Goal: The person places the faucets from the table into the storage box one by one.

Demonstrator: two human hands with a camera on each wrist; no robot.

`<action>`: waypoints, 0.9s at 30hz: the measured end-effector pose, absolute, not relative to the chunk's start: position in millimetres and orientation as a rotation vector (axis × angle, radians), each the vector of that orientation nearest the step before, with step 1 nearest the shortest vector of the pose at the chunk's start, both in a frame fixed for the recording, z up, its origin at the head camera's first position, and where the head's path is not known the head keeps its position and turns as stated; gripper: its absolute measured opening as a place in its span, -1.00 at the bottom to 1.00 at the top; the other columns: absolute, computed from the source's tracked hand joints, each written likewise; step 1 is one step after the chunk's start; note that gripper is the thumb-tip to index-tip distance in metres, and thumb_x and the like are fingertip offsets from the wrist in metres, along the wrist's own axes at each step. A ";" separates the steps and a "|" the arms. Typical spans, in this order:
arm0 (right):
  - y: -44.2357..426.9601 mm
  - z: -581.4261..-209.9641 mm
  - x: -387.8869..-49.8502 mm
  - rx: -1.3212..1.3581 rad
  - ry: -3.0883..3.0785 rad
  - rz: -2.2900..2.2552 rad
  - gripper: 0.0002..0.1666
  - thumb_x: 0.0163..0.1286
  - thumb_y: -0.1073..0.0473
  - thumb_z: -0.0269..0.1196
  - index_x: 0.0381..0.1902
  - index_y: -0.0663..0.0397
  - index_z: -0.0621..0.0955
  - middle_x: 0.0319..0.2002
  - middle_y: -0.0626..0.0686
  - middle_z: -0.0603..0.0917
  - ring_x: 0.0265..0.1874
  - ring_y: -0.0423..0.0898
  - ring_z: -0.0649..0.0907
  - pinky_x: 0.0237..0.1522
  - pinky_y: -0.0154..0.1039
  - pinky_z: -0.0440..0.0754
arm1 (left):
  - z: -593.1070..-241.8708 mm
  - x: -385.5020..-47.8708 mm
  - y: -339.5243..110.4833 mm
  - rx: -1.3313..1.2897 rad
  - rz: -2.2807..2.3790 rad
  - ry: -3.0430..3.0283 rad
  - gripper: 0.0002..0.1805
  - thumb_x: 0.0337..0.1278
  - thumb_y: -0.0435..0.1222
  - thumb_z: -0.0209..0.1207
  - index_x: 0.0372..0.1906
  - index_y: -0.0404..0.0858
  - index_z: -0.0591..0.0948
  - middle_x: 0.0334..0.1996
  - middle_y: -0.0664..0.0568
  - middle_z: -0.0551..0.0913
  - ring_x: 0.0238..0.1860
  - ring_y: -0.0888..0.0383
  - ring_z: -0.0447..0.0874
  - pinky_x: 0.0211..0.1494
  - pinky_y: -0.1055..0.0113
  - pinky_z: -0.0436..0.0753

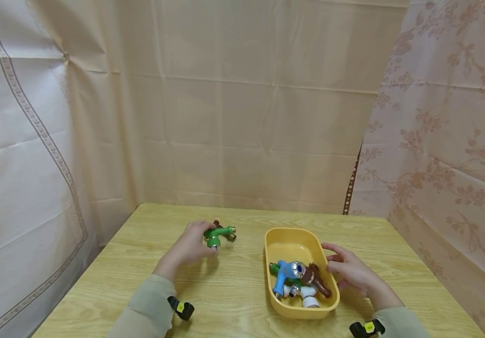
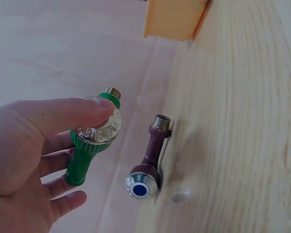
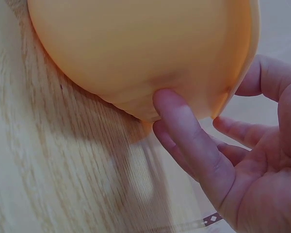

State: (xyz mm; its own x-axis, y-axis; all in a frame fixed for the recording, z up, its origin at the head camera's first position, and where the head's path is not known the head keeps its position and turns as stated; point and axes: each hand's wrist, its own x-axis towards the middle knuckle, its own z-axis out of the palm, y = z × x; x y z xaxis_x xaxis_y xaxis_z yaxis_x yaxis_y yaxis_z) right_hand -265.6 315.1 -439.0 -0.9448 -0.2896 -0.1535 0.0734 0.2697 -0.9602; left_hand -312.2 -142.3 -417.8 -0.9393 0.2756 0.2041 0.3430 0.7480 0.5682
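My left hand (image 1: 191, 241) pinches a green faucet (image 2: 85, 153), with the thumb over its silvery handle and the fingers behind its body. In the left wrist view its threaded brass end points up. Close beside it, a dark brown faucet (image 2: 153, 150) with a blue-centred handle rests on the table. My right hand (image 1: 352, 267) is at the right side of a yellow plastic bin (image 1: 273, 239), its fingertips against the outer wall and its fingers loosely bent. Inside the bin lie a blue faucet (image 1: 283, 274), a brown faucet (image 1: 320, 284), a white faucet (image 1: 310, 298) and green pieces partly hidden beneath.
A wood-grain table (image 1: 225, 300) bears everything. Its far edge meets a beige curtain (image 1: 246, 117), and patterned cloth (image 1: 449, 155) hangs on the right. Each wrist wears a black band, one on the left (image 1: 180, 308) and one on the right (image 1: 366, 327).
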 end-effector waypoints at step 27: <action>314.0 -439.5 -264.2 -0.178 2.249 -1.720 -0.08 0.37 0.35 0.18 0.60 0.22 0.05 0.33 0.55 0.33 0.04 0.22 0.66 -0.33 0.20 0.74 | -386.0 -290.8 -131.5 -0.642 -0.953 -2.675 -0.26 -0.11 -0.23 0.59 0.28 -0.18 0.58 0.13 0.09 0.56 0.18 0.00 0.36 0.13 -0.02 0.54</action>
